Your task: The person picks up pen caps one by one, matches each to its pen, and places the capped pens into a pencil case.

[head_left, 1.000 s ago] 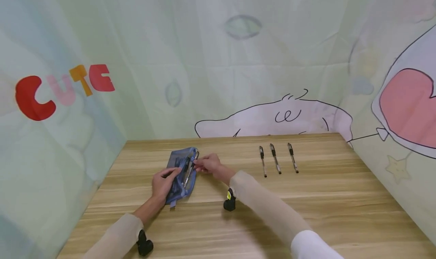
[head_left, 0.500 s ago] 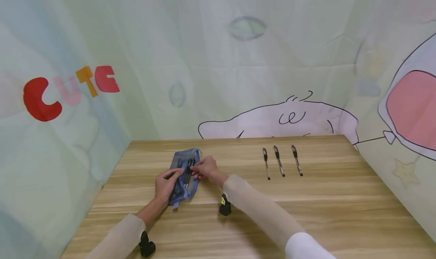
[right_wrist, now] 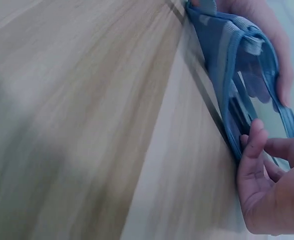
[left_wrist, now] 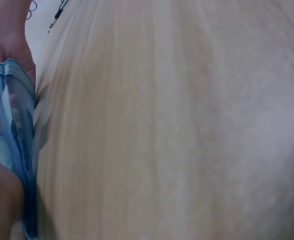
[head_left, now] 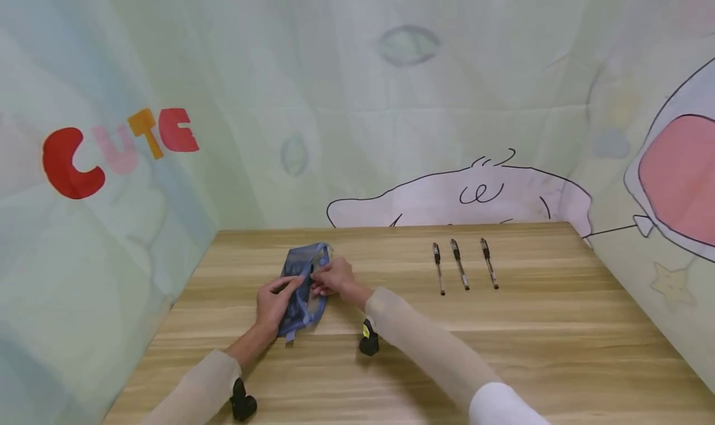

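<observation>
While the left hand (head_left: 275,301) grips the blue pencil pouch (head_left: 301,288) on the tabletop (head_left: 503,338), the right hand (head_left: 333,277) fingers pinch its opening; 3 pens (head_left: 461,265) lie well apart.

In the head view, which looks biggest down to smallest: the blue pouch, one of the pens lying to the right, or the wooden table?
1. Wooden table, by far the largest.
2. Blue pouch, partly covered by both hands.
3. One pen, thinnest; the three pens look alike in size.

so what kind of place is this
Probably a staged recording booth: a pale wooden table walled by cartoon-printed fabric backdrops, with three black pens laid out in a row.
</observation>
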Motion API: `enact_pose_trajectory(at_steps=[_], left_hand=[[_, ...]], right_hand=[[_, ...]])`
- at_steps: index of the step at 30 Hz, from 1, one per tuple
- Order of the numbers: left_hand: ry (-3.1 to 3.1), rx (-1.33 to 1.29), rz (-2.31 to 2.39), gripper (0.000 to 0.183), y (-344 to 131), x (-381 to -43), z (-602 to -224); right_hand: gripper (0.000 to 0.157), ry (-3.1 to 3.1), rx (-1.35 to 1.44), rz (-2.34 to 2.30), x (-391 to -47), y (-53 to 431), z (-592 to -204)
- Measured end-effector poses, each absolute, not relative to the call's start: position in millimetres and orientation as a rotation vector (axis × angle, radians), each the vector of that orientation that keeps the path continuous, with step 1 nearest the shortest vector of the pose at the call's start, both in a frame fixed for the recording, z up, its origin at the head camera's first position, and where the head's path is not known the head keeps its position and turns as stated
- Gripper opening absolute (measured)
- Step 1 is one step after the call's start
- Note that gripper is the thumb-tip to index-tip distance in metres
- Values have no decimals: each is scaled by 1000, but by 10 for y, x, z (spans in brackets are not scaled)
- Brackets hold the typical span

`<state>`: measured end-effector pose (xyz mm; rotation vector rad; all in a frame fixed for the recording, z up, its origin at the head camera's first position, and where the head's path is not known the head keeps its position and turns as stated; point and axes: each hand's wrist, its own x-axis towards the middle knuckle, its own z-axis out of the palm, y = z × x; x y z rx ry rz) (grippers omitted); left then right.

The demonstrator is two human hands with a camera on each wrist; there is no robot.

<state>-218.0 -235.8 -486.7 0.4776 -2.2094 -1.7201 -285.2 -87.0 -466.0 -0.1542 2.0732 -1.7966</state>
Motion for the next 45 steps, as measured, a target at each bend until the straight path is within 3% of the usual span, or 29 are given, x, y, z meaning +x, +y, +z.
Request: enact_pose_trajectory(at_steps=[5,30,45], left_hand=[[-2206,470,-1713,34,-2390,-2151,-4904],[-2224,438,-1728,41,-2435,-2148,-4890],[-2238,434,-1720,41,-2355,-2187,-4892]], right_hand=[[19,2077,-202,-1746,-2856,-634,-4599],[32,2417,71,-1672,-3216,1061,-4204],[29,2537,82,-1585,-3279,1628,-4290]])
